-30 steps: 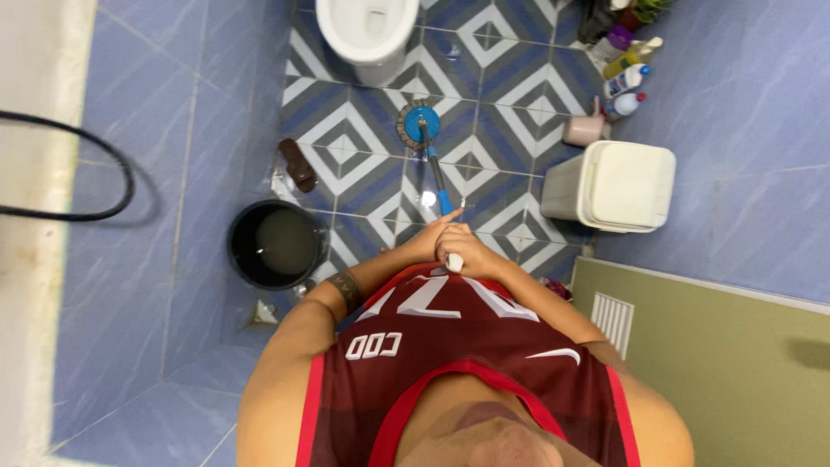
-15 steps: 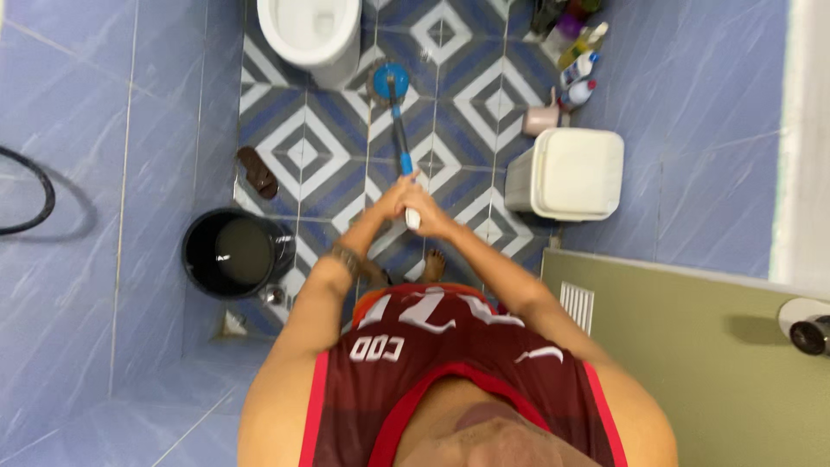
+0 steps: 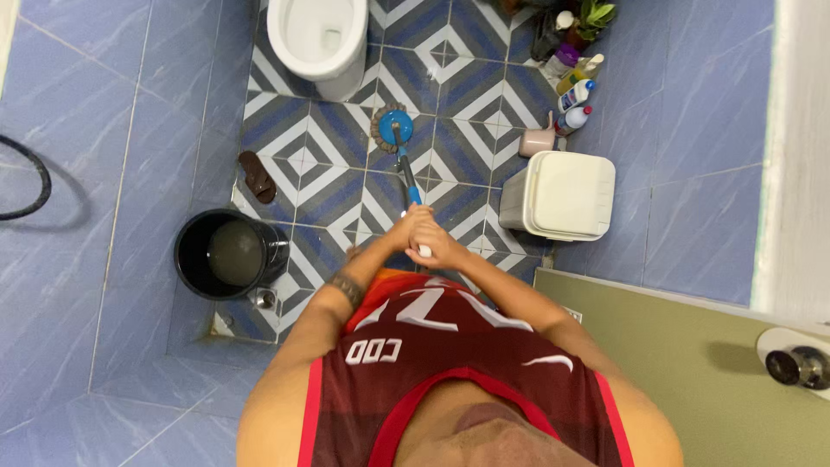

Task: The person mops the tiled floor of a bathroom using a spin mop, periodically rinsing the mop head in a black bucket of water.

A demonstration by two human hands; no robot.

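From the head view, a mop point(image 3: 400, 147) is gripped at its handle top by the left hand point(image 3: 405, 228) and right hand point(image 3: 438, 243), both closed, its head pressed on the patterned floor point(image 3: 311, 164) near the toilet point(image 3: 316, 39). Mopping appears underway; progress cannot be judged. Murky water fills the black bucket point(image 3: 192, 278); the white bin point(image 3: 560, 195) is lidded.

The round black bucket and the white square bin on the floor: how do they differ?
The round black bucket is open and holds murky water; the white square bin is shut by its lid. The bucket stands left of the person's hands, the bin right. Both stand on the patterned tile floor.
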